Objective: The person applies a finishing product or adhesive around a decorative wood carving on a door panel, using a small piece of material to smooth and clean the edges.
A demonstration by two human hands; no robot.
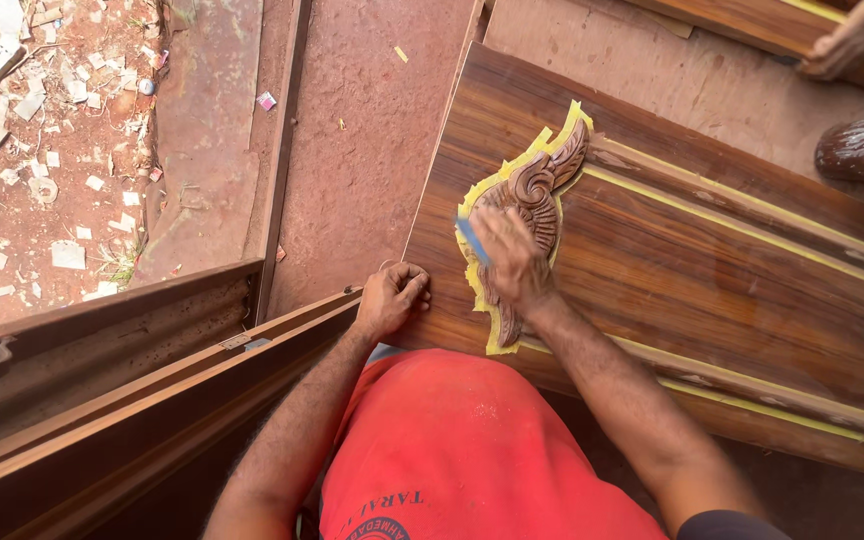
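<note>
My right hand (510, 262) pinches blue sandpaper (471, 240) on the carving (537, 190); left hand (392, 297), curled empty, braces the panel (682, 270). Light strokes, inside yellow tape (474, 285).

Red shirt with dark print, bare forearms

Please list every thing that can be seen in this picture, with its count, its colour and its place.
wooden panel: one, brown striped grain, centre and right
carved ornament: one, brown, on the panel
masking tape: yellow, around the ornament's edge
blue piece: one, under the right hand; kind unclear
metal frame: rusty brown, lower left
rubble: pale scraps, red ground, upper left
another person's hand: one, top right
red shirt: one, bottom centre
left hand: on the panel's edge
right hand: on the ornament
</note>
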